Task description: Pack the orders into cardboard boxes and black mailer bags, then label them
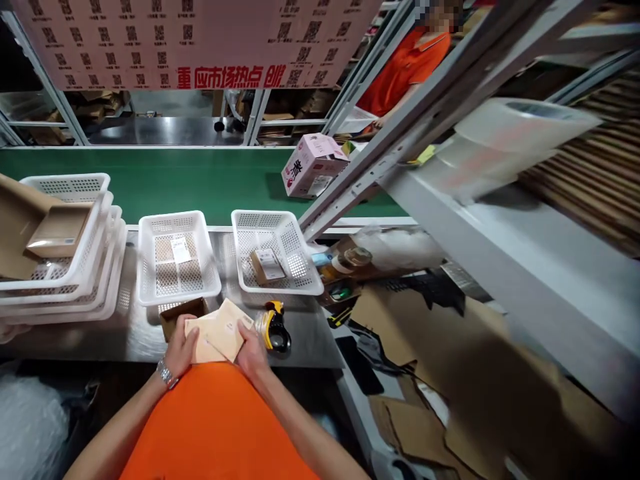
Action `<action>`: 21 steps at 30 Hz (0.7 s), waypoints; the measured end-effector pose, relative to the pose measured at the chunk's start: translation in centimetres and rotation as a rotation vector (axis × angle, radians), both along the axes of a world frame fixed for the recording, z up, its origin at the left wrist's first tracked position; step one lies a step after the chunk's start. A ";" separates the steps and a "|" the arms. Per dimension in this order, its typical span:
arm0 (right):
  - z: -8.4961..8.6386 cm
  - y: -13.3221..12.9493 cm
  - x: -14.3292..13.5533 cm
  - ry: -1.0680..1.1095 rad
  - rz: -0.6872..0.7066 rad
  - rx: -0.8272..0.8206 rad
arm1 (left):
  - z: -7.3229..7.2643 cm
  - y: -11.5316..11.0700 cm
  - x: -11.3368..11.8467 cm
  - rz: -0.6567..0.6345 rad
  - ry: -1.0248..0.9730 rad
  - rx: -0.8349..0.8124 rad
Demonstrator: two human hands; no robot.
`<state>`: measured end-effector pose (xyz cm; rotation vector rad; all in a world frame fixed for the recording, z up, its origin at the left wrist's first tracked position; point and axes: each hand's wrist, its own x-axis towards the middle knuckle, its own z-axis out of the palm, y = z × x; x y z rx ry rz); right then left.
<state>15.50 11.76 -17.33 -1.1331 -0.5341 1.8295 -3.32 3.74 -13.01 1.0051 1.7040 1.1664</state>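
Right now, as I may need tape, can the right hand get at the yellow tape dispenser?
Likely yes: the tape dispenser lies beside the right hand, nothing between, though that hand holds a cream piece.

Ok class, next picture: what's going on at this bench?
A person in an orange top holds pale, flat packets between the left hand and right hand. A small brown box sits by the left hand, a tape dispenser by the right. Beyond are two white baskets, one holding a labelled parcel. A pink carton sits on the green belt.
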 end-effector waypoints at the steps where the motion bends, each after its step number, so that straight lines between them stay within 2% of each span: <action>1: -0.3 0.2 0.3 -0.048 -0.035 -0.004 | -0.2 0.0 -0.1 0.056 -0.008 -0.016; 3: -0.6 0.6 1.0 -0.131 -0.056 0.014 | -0.5 0.1 -0.2 0.155 -0.026 -0.029; 5: -0.6 0.9 1.4 -0.174 -0.011 0.072 | -0.5 0.4 -0.2 0.232 -0.025 -0.022; 10: 0.1 1.4 0.6 -0.327 0.048 0.136 | 0.7 2.2 0.5 0.360 0.079 0.054; 13: 0.6 1.6 -0.5 -0.443 0.095 0.245 | 1.1 3.0 0.9 0.273 0.111 0.093; 15: 1.0 2.0 -0.8 -0.494 0.186 0.346 | 0.8 3.3 0.6 0.189 0.142 0.097; 18: 2.0 3.3 -0.7 -0.544 0.339 0.525 | -0.1 3.5 -0.8 0.096 0.217 0.139; 21: 3.6 5.7 -1.3 -0.459 0.434 0.680 | -1.0 3.8 -3.0 -0.010 0.310 0.242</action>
